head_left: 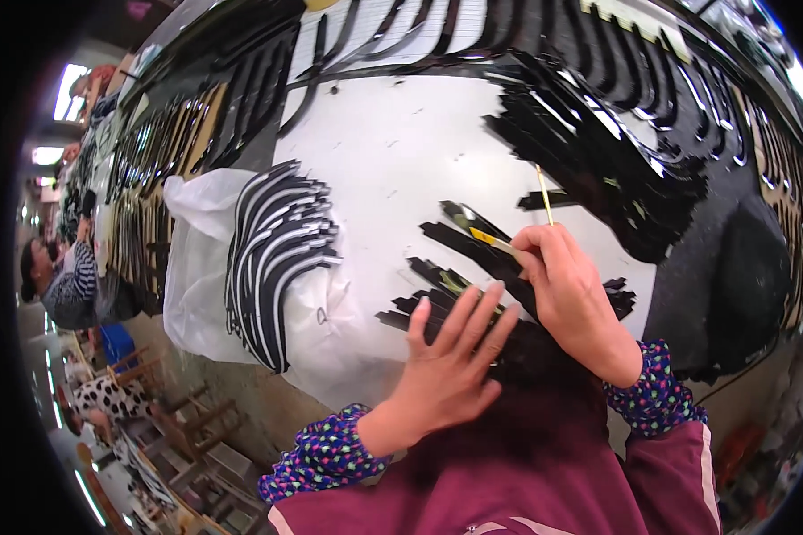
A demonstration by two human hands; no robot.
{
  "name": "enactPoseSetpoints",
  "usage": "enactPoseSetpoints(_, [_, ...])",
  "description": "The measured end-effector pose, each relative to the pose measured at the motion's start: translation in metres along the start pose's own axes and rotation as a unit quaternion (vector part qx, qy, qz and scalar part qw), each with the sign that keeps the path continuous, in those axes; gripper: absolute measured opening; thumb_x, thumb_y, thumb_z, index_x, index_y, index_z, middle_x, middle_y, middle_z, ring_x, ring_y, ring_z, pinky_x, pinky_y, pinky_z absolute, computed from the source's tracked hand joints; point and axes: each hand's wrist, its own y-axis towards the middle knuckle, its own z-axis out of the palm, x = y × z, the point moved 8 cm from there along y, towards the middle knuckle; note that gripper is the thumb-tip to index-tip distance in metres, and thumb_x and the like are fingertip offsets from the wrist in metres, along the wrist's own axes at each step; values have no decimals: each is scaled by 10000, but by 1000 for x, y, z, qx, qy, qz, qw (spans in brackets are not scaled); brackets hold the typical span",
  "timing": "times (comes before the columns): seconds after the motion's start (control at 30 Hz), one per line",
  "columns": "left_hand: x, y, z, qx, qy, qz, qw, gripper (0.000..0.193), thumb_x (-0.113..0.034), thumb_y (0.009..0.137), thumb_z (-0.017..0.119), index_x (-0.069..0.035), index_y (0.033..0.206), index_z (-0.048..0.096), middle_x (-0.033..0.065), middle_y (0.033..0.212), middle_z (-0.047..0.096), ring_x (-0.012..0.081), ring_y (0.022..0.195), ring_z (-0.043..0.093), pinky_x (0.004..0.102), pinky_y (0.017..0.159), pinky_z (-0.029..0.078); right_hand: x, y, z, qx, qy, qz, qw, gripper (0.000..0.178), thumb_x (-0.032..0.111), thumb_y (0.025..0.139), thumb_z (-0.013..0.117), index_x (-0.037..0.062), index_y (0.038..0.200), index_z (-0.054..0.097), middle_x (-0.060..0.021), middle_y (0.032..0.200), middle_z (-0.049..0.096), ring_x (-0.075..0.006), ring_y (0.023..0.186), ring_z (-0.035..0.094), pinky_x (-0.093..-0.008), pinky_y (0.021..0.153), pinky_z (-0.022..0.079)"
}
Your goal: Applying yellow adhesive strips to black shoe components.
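My right hand (573,290) is closed in a pinch around a slim, yellow-ended, brush-like tool (492,241). A thin pale stick (544,194) also sticks up from behind its fingers; I cannot tell whether it is a separate thing. Beneath the yellow end lie flat black strips (459,242) with ragged, stepped ends. My left hand (451,364) is spread open, its fingertips over more black strips (419,299) near my lap; whether it presses on them is unclear. A white board (375,178) lies under the work.
Curved black strips with white edges (281,259) rest on a white plastic bag (192,285) at the left. A big pile of glossy black strips (598,152) covers the board's far right. Rows of strips (165,138) line the back. A person (58,276) is at the far left.
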Motion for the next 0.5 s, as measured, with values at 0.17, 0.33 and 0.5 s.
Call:
enactPoseSetpoints(0.17, [7,-7,2,42,-66,13,997,809,-324,791,655,-192,1545,396,62,1629,318,250,1525,238,593,1186,-6,-13,3,0,-10,-18,5,1000,151,-31,951,578,2,1095,550,-185,941,571,-372,800,596,-405,695,496])
enactPoseSetpoints(0.33, [10,4,1,3,-1,37,999,796,-349,795,675,-329,1540,395,18,1637,305,249,1523,235,605,1182,0,-18,7,-6,-34,28,35,998,153,-59,958,557,-9,1102,575,-117,931,601,-212,721,638,-316,650,519])
enactPoseSetpoints(0.5, [21,15,1,-42,80,24,996,762,-287,775,662,-438,1490,447,-28,1615,352,247,1498,278,586,1174,14,-19,20,-5,-29,58,31,997,134,-47,969,556,-20,1099,574,-116,926,619,-195,725,643,-299,655,519])
